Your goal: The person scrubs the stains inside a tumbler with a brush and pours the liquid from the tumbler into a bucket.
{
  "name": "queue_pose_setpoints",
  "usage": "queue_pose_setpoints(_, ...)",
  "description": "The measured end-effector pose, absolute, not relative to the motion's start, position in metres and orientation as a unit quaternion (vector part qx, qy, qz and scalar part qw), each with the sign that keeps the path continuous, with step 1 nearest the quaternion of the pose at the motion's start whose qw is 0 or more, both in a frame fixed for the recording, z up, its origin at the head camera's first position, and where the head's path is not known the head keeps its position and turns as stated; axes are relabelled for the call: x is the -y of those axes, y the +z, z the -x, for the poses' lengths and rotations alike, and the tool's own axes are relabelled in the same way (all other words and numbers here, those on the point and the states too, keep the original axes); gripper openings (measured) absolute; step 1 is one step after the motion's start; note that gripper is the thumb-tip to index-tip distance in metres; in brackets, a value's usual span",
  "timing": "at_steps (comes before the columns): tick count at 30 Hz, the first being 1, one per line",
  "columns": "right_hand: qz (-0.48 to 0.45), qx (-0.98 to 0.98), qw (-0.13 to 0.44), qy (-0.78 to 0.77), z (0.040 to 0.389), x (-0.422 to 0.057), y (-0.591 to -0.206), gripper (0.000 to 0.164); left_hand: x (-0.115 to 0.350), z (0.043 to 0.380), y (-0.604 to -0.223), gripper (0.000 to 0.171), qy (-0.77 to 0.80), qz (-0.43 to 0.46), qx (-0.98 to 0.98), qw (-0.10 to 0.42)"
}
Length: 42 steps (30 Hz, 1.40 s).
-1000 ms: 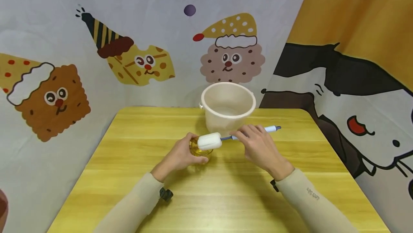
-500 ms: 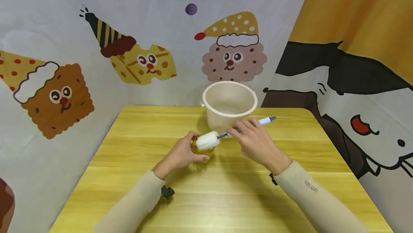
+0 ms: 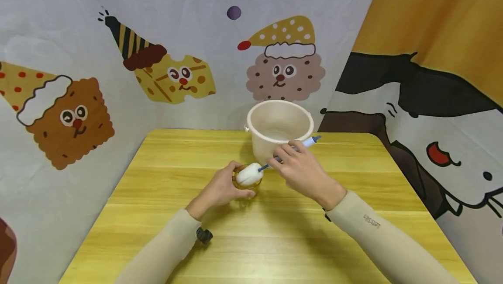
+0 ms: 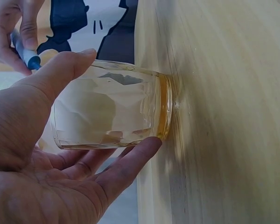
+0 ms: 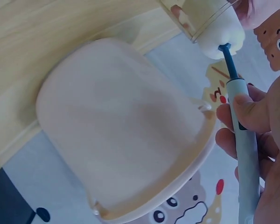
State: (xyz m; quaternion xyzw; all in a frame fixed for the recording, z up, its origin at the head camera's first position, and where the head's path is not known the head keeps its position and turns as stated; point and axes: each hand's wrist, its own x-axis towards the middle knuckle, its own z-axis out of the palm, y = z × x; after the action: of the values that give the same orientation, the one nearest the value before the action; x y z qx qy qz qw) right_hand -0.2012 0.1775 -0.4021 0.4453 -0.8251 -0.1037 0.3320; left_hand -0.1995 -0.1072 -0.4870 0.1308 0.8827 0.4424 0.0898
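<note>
My left hand [image 3: 218,190] grips a clear amber glass cup [image 4: 130,109], thumb on one side and fingers on the other. The cup stands on the wooden table, its base at the tabletop in the left wrist view. My right hand [image 3: 302,172] holds a cup brush by its pale blue handle [image 5: 246,163], thumb pressed along it. The brush's white sponge head [image 3: 249,174] is partly inside the cup's mouth, seen through the glass in the left wrist view. Its dark blue neck [image 5: 230,63] slants up to the right, toward the right hand.
A cream plastic bucket [image 3: 261,146] stands just behind the hands at the table's back edge, close to the right hand. The wood-grain table [image 3: 251,240] ends at a cloth backdrop [image 3: 188,8] with cartoon biscuits and cheese.
My right hand has moved left toward the cup and tilted the brush more steeply, bringing the sponge head into the mouth. My left hand keeps its grip on the cup.
</note>
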Motion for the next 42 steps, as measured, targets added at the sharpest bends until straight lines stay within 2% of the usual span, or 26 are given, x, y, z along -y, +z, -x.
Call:
queue_pose_setpoints(15, -0.46, 0.814, 0.307, -0.178, 0.201, -0.158, -0.391, 0.027, 0.109, 0.202, -0.489, 0.09, 0.438, -0.144, -0.883, 0.084)
queue_pose_setpoints(22, -0.461, 0.815, 0.285, -0.203, 0.2, -0.153, -0.39, 0.031, 0.108, 0.201, -0.489, 0.091, 0.439, -0.142, -0.883, 0.089)
queue_pose_setpoints(42, -0.462, 0.819, 0.278, -0.195, 0.203, -0.142, -0.391, 0.015, 0.109, 0.203, -0.488, 0.093, 0.442, -0.147, -0.88, 0.089)
